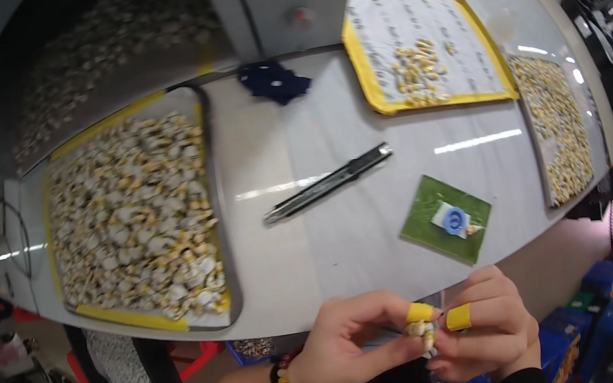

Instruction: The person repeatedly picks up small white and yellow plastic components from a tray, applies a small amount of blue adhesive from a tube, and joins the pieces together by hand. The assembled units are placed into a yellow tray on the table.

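At the near edge of the table my left hand (pixel 340 350) pinches a small yellow-and-white piece (pixel 421 330) between thumb and index finger. My right hand (pixel 488 327) is closed, its fingertips meeting the same piece from the other side. Both index fingers wear yellow tape. The piece is too small and too covered to name its kind. Just beyond my hands lies a green square mat (pixel 433 207), bearing a small white item with a blue round part (pixel 454 219). A black-handled utility knife (pixel 329 181) rests diagonally in the middle of the table.
A large tray (pixel 219 205) at left is heaped with small white-and-yellow pieces. A yellow-rimmed tray (pixel 437 105) holds a few yellow ones; another filled tray (pixel 557 128) stands far right. A dark blue cloth (pixel 274 82) lies by a grey machine column (pixel 286 10) with a green light.
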A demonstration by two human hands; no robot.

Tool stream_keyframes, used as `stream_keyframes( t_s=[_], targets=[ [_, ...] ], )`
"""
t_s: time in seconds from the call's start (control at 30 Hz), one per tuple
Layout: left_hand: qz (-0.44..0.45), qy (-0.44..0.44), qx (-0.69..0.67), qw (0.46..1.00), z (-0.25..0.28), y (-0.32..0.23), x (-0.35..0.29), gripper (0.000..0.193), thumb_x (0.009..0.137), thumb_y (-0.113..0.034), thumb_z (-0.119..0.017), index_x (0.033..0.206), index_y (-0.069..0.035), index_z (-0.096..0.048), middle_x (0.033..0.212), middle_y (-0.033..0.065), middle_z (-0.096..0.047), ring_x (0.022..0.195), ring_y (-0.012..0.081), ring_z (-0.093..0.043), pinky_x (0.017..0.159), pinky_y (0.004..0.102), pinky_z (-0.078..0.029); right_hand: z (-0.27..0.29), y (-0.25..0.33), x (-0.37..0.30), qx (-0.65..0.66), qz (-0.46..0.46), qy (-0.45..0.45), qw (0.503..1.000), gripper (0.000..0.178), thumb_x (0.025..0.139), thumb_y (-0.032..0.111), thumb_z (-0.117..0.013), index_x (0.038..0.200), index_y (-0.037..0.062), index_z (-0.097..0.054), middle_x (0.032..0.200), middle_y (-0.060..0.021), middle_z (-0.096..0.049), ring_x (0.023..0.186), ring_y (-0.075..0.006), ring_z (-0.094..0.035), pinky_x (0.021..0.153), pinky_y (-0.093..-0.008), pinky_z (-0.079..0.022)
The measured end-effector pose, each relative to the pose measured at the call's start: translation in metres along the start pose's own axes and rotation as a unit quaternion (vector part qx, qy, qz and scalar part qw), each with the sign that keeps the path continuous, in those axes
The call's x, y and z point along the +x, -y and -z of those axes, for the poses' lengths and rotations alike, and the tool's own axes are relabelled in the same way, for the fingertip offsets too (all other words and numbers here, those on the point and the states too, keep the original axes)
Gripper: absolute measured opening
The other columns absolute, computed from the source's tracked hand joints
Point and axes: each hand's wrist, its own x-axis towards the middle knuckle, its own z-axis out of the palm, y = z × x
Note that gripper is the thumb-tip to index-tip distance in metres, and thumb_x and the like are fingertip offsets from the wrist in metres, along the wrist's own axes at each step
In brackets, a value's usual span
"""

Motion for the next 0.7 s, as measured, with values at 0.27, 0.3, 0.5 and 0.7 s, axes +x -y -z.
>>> stream_keyframes(
  t_s=[0.27,0.3,0.5,0.7],
  targets=[
    [-0.237,-0.167,0.722,0.628,0.047,-0.089,-0.036,0.037,0.063,-0.005,-0.075,0.099,-0.002,-0.064,0.093,0.0126,-0.066,0.089,0.0313,-0.062,0.08,0.0351,-0.048,0.001,-0.005,-0.001,-0.007,-0.056,-0.023,0.998,0.012,0.076,0.028,-0.071,0.072,0.0158,-0.07,0.081,-0.0027,-0.053,0.068,-0.0183,-0.053,0.058,-0.0312,-0.038],
    [-0.201,-0.231,0.774,0.554,0.058,-0.101,-0.042,0.041,0.063,-0.007,-0.074,0.102,-0.002,-0.063,0.101,0.0142,-0.063,0.097,0.0341,-0.059,0.084,0.0393,-0.045,0.002,-0.008,-0.002,0.007,-0.051,-0.03,0.998,0.011,0.076,0.024,-0.07,0.073,0.0132,-0.07,0.079,-0.0032,-0.054,0.066,-0.0177,-0.052,0.057,-0.0303,-0.039],
    [-0.008,-0.196,0.88,0.432,0.08,-0.127,-0.063,0.046,0.08,-0.035,-0.062,0.12,-0.014,-0.055,0.134,0.0168,-0.04,0.127,0.0448,-0.032,0.102,0.0597,-0.024,0.008,0.002,0.02,0.099,0.021,-0.014,0.995,0.008,0.078,0.005,-0.064,0.082,-0.0021,-0.066,0.077,-0.014,-0.058,0.065,-0.0271,-0.054,0.059,-0.0353,-0.044],
    [0.034,-0.193,0.885,0.423,0.12,-0.135,-0.066,0.042,0.087,-0.041,-0.053,0.123,-0.02,-0.05,0.131,0.0173,-0.039,0.13,0.0463,-0.026,0.103,0.0642,-0.018,-0.002,0.005,0.022,0.101,0.023,-0.002,0.995,0.01,0.08,0.009,-0.066,0.08,-0.0011,-0.065,0.075,-0.0125,-0.058,0.064,-0.0261,-0.053,0.058,-0.0338,-0.043]
  ],
)
